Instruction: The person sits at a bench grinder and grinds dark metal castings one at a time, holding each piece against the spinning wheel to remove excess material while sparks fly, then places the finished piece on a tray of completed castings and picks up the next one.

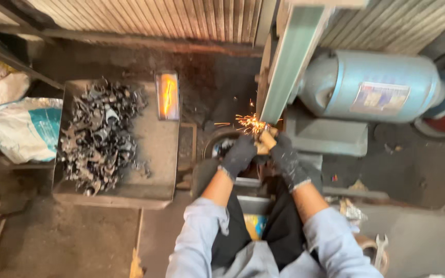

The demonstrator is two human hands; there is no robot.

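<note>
2 gloved hands (261,154), 1 tray (155,190), 1 motor (366,85), 1 spanner (380,247)

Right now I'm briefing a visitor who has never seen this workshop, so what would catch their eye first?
The orange sparks near the middle, where both gloved hands, left hand and right hand, press a small workpiece against the green belt grinder. Next, the heap of dark metal parts on the grey tray at left. Then the pale blue motor at upper right.
</note>
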